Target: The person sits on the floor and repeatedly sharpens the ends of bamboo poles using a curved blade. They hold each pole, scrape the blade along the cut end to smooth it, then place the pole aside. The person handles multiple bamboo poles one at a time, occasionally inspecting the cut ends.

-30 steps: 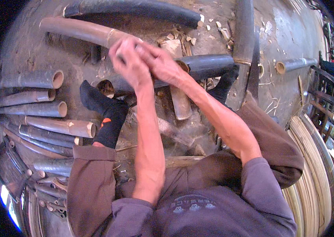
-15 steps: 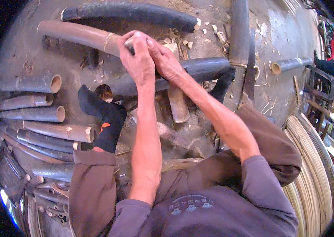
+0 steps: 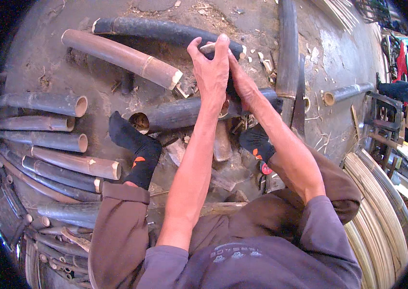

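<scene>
Over my remote feed I cannot identify the grey object [image 3: 207, 48] mostly hidden by the left hand [image 3: 212, 72], nor see the fingertips of the right hand [image 3: 244, 88]; the left forearm [image 3: 190, 188] masks part of a dark bamboo tube [image 3: 177, 115], and the upper edge crops a bamboo pole [image 3: 288, 48].

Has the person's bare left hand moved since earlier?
Yes: relative to the round brown bamboo pole, the left hand moved right, clear of its cut end.

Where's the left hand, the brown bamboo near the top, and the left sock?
Left hand [image 3: 212, 73], head view: back of the hand
Brown bamboo [image 3: 119, 57], head view: middle of its length
Left sock [image 3: 138, 144], head view: foot part
</scene>
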`<state>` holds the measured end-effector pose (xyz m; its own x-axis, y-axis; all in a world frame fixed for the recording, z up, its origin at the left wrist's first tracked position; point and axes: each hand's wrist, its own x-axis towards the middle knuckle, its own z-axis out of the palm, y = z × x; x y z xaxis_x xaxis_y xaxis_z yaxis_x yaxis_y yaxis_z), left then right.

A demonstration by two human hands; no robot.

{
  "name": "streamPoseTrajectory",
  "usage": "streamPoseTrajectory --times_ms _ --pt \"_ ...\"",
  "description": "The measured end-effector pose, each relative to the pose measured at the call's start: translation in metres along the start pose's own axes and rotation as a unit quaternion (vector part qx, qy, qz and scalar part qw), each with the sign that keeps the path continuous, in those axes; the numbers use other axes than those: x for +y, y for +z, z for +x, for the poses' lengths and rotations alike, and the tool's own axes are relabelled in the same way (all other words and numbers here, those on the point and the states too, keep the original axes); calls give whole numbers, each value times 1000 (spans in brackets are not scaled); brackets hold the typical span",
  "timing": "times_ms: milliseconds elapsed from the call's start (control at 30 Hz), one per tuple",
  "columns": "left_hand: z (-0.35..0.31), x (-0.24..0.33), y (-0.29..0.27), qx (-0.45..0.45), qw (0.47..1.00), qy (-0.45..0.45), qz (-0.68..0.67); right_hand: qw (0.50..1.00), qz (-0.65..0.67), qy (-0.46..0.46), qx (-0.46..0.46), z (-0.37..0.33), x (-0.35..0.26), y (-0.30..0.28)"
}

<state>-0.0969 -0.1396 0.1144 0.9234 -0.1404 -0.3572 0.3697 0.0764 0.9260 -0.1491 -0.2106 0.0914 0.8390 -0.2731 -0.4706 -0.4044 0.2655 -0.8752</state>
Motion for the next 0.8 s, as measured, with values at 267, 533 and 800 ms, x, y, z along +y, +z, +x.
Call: streamPoseTrajectory --times_ms 267,533,800 --pt "37 -46 -1 -55 974 15 -220 985 -124 -96 70 22 12 6" --pt "41 -64 27 -269 961 30 -51 939 -6 -144 311 0 41 9" --pt "-15 -86 60 -662 723 87 174 828 164 -205 496 -46 117 -5"
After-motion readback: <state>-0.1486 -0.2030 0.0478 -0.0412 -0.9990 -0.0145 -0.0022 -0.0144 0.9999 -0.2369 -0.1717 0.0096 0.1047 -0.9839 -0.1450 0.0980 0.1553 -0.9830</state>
